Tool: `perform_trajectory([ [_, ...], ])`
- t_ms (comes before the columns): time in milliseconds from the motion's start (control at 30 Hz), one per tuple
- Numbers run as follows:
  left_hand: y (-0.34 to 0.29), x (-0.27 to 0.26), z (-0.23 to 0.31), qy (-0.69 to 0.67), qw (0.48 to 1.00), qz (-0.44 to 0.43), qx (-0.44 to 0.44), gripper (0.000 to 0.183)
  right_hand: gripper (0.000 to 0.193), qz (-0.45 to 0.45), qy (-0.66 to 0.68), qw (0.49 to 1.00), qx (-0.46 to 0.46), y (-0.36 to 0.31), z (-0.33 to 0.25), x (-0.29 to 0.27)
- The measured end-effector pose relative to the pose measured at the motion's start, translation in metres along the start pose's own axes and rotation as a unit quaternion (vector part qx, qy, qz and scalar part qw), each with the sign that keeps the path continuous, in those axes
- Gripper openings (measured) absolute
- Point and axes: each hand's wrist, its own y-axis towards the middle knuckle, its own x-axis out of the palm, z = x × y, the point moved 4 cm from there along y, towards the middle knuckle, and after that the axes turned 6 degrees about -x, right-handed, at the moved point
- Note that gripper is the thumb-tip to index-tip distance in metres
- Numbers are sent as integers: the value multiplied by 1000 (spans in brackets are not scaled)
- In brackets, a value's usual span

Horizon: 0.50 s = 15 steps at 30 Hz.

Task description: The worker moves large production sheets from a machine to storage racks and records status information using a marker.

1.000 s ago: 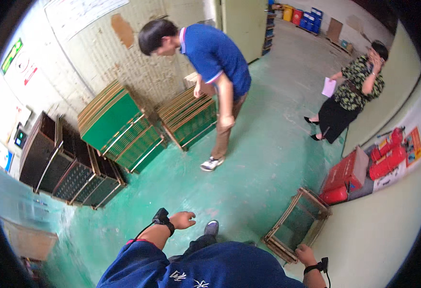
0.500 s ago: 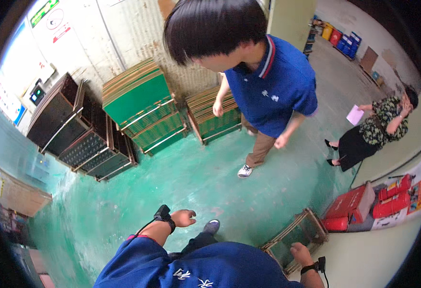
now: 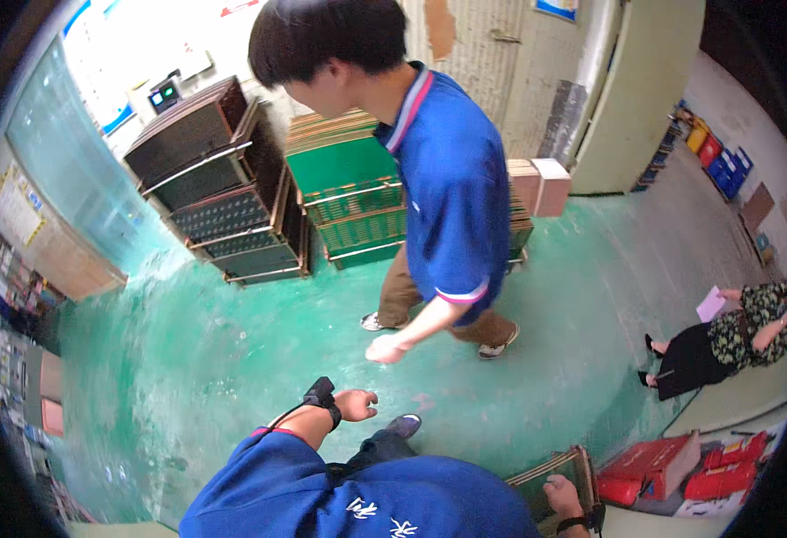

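My left hand hangs in front of me over the green floor, its fingers loosely bent and a little apart, with nothing in it. A black strap with a small black device sits on that wrist. My right hand is low at my right side, fingers curled in and nothing seen in them. Behind it in the picture stands a low wooden-framed rack with a green panel; I cannot tell that the hand touches it. A dark strap circles the right wrist too.
A person in a blue polo shirt walks close ahead. Stacked dark panels and green boards line the wall. Another person in a patterned top holds pink paper at right. Red boxes lie beside the rack.
My view has swung to the right and my body has moved on. The person in blue has stepped leftward across my front, turning side-on. Both my hands remain without a held object.
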Motion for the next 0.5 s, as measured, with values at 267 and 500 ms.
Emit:
perform_trajectory([
  [267, -55, 65, -5, -81, 993, 51, -75, 53, 34, -62, -35, 997, -36, -3, -7, 6],
  [500, -118, 168, 12, -75, 993, 26, -83, 55, 30, -124, -46, 990, -39, -32, 91, 16],
])
